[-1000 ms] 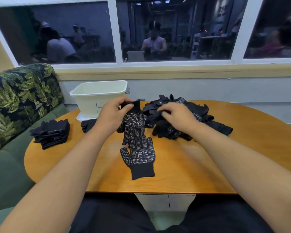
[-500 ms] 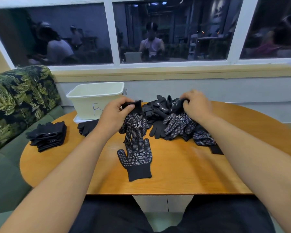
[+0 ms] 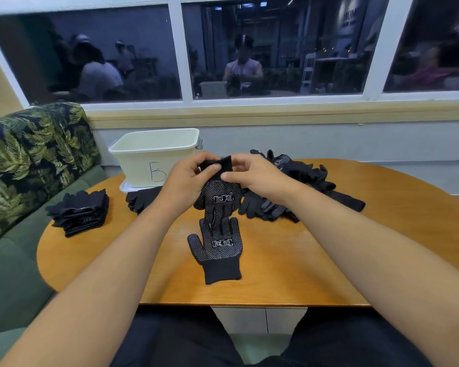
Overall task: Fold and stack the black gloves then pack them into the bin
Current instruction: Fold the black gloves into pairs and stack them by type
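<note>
Probably a shared lounge or casual workroom rather than a home: an oval wooden worktop (image 3: 316,260) stands beside a green sofa (image 3: 8,274) with leaf-print cushions (image 3: 29,160), under a wide white-framed window (image 3: 276,49) whose dark glass reflects several other people seated at tables

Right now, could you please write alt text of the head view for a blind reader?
The left hand and right hand pinch a black dotted glove by its cuff, dangling over a second glove flat on the wooden table. Around them: a loose glove pile, a folded stack, a white bin.
</note>
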A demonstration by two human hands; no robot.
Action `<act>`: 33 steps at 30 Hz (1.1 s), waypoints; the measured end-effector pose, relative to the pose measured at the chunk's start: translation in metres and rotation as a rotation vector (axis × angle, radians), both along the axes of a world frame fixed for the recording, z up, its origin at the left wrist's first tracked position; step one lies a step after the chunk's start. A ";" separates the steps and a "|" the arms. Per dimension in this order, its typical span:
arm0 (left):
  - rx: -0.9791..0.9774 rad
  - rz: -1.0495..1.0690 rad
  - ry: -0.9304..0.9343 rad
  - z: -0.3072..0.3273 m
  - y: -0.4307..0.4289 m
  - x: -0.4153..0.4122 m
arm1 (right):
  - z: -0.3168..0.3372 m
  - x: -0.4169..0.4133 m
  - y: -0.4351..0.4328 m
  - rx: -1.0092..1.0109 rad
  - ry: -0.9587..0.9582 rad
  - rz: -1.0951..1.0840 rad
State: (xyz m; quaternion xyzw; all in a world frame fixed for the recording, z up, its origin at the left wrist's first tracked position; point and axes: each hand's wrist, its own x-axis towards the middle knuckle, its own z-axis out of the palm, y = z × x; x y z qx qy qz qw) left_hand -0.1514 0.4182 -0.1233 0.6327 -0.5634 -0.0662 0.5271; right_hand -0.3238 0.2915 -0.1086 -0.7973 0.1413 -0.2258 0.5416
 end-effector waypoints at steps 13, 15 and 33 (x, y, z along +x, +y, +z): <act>0.076 0.116 0.131 -0.025 0.037 0.030 | -0.003 0.029 -0.003 0.043 -0.133 -0.165; 0.069 0.158 0.069 -0.028 0.041 0.030 | -0.007 0.027 0.001 0.027 -0.126 -0.161; 0.396 0.258 -0.086 -0.112 0.123 -0.029 | -0.123 -0.055 0.074 -0.586 0.252 0.046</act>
